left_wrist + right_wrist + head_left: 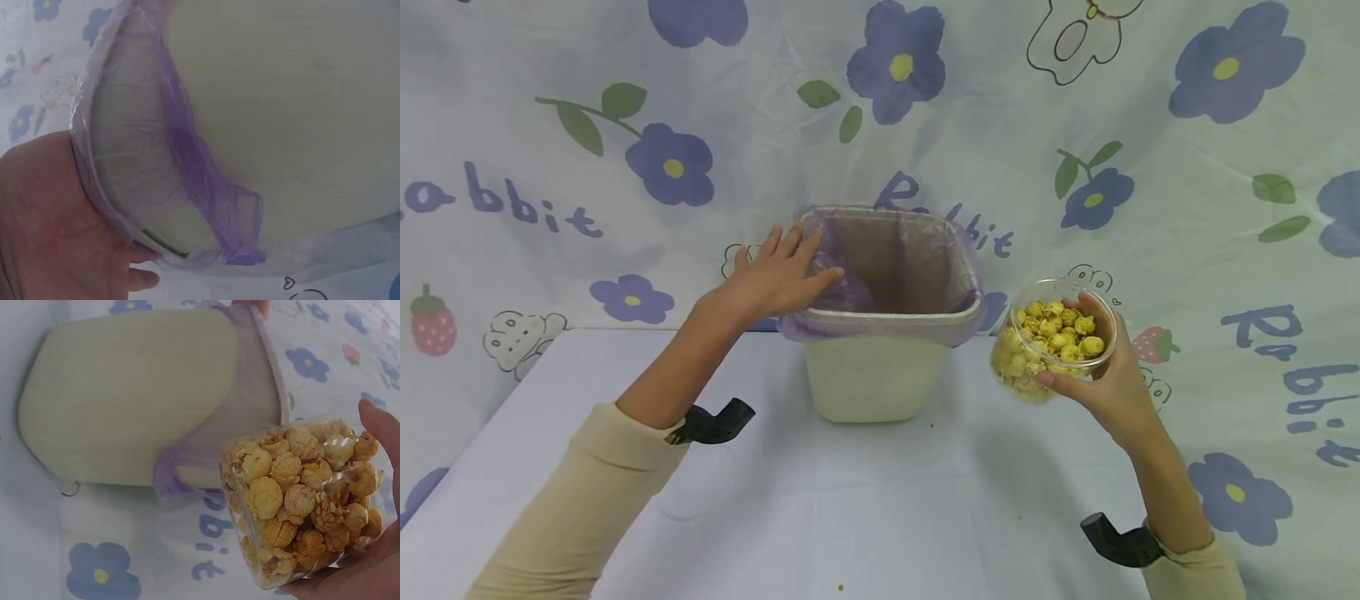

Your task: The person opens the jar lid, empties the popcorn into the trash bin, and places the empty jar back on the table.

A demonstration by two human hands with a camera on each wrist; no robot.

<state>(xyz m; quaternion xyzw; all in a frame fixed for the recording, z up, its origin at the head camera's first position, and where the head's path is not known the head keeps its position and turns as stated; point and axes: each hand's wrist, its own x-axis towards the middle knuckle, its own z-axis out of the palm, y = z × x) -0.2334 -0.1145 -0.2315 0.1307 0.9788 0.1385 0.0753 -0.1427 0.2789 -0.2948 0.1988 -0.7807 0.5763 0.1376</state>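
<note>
My right hand (1123, 392) grips a clear plastic jar (300, 503) of yellow popcorn (1060, 329), thumb on the near side and fingers round the far side. The jar has no lid on and tilts slightly, raised above the table to the right of a pale trash bin (880, 379). A thin purple trash bag (194, 150) lines the bin and folds over its rim. At the bin's left rim my left hand (775, 279) rests with fingers spread and straight against the bag. In the left wrist view its fingertips are mostly hidden behind the rim.
The bin stands upright on a white table (850, 517), close to a wall cloth (985, 83) printed with blue flowers and rabbits. A few tiny crumbs (841, 587) lie on the tabletop. Black camera mounts (718, 421) are strapped to both wrists.
</note>
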